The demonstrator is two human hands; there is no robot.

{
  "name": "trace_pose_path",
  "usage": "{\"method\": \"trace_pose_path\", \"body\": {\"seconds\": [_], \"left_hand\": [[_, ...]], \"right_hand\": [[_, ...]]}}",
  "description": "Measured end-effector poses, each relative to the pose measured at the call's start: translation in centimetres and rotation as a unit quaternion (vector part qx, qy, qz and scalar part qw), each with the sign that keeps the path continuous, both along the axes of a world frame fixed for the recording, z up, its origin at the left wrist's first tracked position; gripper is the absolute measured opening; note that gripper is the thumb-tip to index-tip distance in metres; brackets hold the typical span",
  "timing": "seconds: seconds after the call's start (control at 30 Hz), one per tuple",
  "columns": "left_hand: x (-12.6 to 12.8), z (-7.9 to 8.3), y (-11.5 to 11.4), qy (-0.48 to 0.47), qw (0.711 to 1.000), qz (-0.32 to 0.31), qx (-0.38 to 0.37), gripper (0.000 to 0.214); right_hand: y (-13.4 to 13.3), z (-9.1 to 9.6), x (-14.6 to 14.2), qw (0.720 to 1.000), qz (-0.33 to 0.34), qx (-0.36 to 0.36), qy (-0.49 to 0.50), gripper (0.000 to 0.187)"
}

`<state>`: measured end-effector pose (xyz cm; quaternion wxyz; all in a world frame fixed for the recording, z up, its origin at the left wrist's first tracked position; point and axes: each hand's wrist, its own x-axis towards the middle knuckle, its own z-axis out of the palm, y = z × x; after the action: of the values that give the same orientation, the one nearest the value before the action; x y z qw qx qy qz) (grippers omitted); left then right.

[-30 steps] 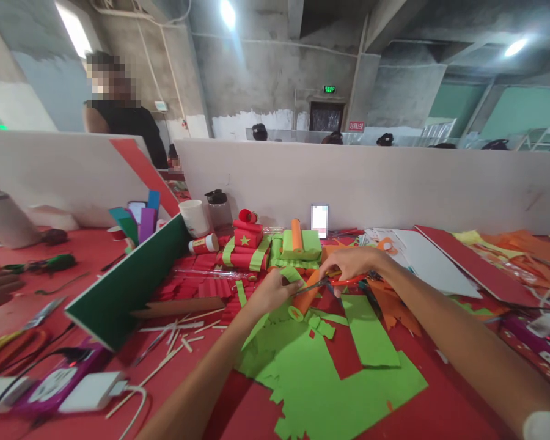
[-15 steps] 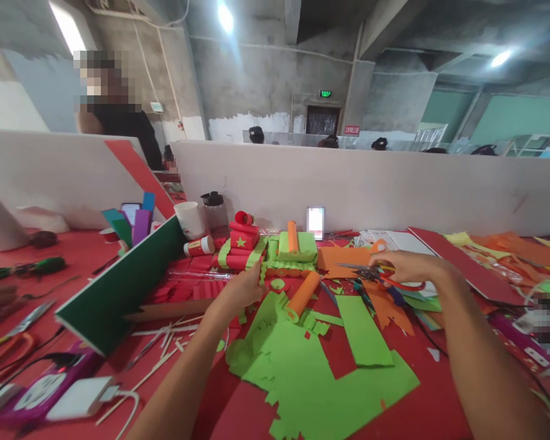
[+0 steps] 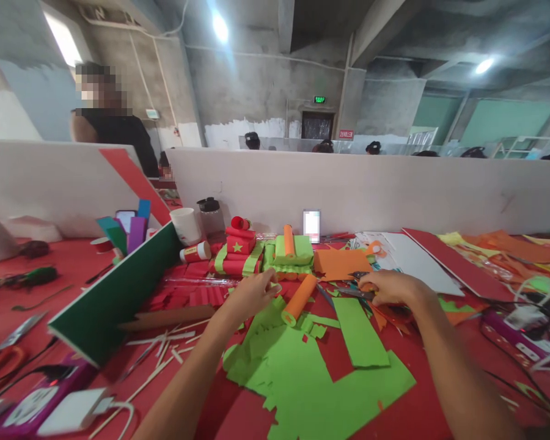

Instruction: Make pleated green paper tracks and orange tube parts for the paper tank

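My left hand [image 3: 253, 293] is curled, its fingertips pinching a small green paper piece [image 3: 275, 286] just in front of the green paper tank model [image 3: 293, 251]. My right hand [image 3: 393, 286] lies low on the table, closed over the scissors [image 3: 348, 291], whose blades point left. An orange paper roll [image 3: 298, 299] lies between my hands. Below it spreads a large cut green sheet [image 3: 302, 376] with a loose green strip [image 3: 360, 333] beside it. A red paper tank with a star [image 3: 236, 252] stands left of the green one.
A green board [image 3: 114, 296] leans at the left, with thin sticks [image 3: 165, 351] beside it. A white cup [image 3: 186, 225], dark bottle [image 3: 210, 214] and phone [image 3: 310, 224] stand by the white partition [image 3: 394, 189]. Paper sheets and cables cover the right. A person [image 3: 112, 131] stands behind the left partition.
The scissors and the green piece came apart. My right hand swung right with the scissors, then lowered them to the table. My left hand carried the green piece toward the paper tanks.
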<state>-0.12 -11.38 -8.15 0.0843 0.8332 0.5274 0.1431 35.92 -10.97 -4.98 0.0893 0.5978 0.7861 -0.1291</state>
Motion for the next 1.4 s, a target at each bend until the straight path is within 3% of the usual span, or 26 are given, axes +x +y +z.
{"method": "trace_pose_path", "body": {"seconds": [0.03, 0.13, 0.23, 0.37, 0.5, 0.63, 0.83, 1.03, 1.23, 1.4], "left_hand": [[0.3, -0.2, -0.2, -0.006, 1.000, -0.011, -0.004, 0.021], [1.0, -0.8, -0.6, -0.002, 1.000, -0.021, -0.003, 0.021], [1.3, -1.1, -0.8, 0.021, 0.999, -0.026, -0.014, 0.020], [1.5, -1.3, -0.9, 0.069, 0.997, -0.019, -0.005, 0.021], [2.1, -1.2, -1.3, 0.100, 0.995, -0.008, 0.025, 0.017], [3.0, -1.0, -1.5, 0.073, 0.996, -0.011, 0.040, 0.017], [3.8, -1.8, -1.2, -0.021, 0.999, -0.043, 0.026, 0.013], [3.6, -1.7, -1.1, -0.126, 0.988, -0.081, -0.050, 0.014], [2.6, -1.0, -1.3, -0.205, 0.953, -0.167, -0.151, 0.021], [2.7, -1.1, -1.9, -0.210, 0.947, -0.164, -0.178, 0.038]], "right_hand": [[-0.5, 0.4, -1.2, 1.000, 0.016, 0.007, 0.006, 0.050], [-1.9, 0.8, -5.5, 0.985, 0.153, -0.011, 0.080, 0.051], [-2.5, -0.7, -9.2, 0.958, 0.273, -0.022, 0.083, 0.051], [-2.1, -3.6, -10.9, 0.948, 0.311, -0.020, 0.062, 0.048], [-1.5, -4.7, -10.8, 0.939, 0.331, 0.005, 0.095, 0.026], [-1.1, -4.4, -10.8, 0.924, 0.329, -0.018, 0.193, 0.016], [-1.2, -4.9, -11.0, 0.930, 0.238, 0.021, 0.279, 0.020], [-1.1, -5.8, -11.7, 0.901, 0.201, 0.053, 0.380, 0.015], [-0.7, -6.2, -11.8, 0.887, 0.199, 0.079, 0.408, 0.016], [-0.7, -6.6, -12.0, 0.883, 0.176, 0.120, 0.418, 0.018]]}}
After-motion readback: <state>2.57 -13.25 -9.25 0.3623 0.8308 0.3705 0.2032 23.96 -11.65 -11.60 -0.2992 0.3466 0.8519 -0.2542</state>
